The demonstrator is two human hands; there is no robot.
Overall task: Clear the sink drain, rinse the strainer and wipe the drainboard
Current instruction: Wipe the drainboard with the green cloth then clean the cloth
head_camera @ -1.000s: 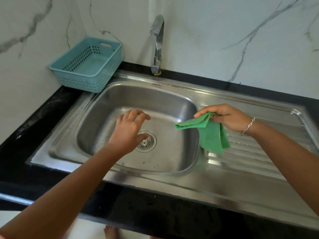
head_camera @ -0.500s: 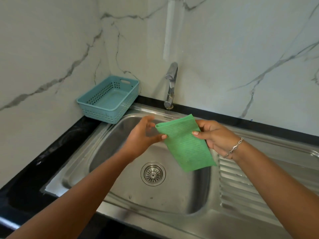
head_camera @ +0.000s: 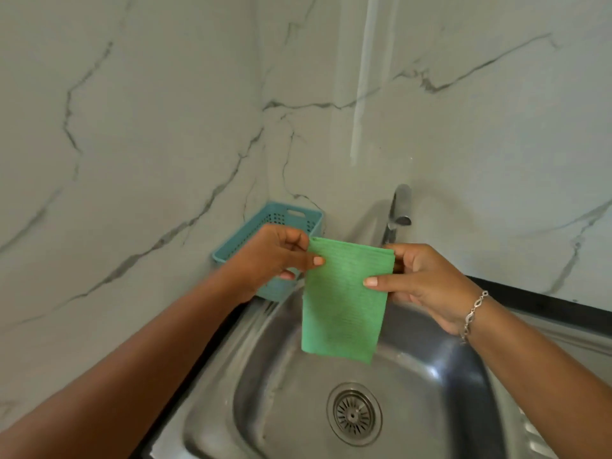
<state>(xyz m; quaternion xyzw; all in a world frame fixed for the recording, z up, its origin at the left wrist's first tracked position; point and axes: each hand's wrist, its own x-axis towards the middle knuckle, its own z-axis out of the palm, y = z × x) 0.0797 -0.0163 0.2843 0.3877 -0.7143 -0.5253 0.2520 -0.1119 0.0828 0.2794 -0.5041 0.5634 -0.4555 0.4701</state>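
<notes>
A folded green cloth (head_camera: 342, 303) hangs flat above the steel sink basin (head_camera: 271, 385). My left hand (head_camera: 275, 256) pinches its upper left corner between thumb and fingers. My right hand (head_camera: 420, 279) pinches its right edge, thumb on the front. The round metal strainer (head_camera: 353, 414) sits in the drain below the cloth. Only a sliver of the ribbed drainboard (head_camera: 536, 438) shows at the lower right, mostly hidden by my right forearm.
A light blue perforated basket (head_camera: 291, 217) stands in the back left corner behind my left hand. The chrome tap (head_camera: 399, 210) rises behind the cloth, with no water running. Marble walls close off the back and left. A black counter strip (head_camera: 546, 303) runs behind the sink.
Both hands have raised the cloth higher and hold it spread between them. A second ago only my right hand held it, and my left hovered over the drain. The view has tilted up.
</notes>
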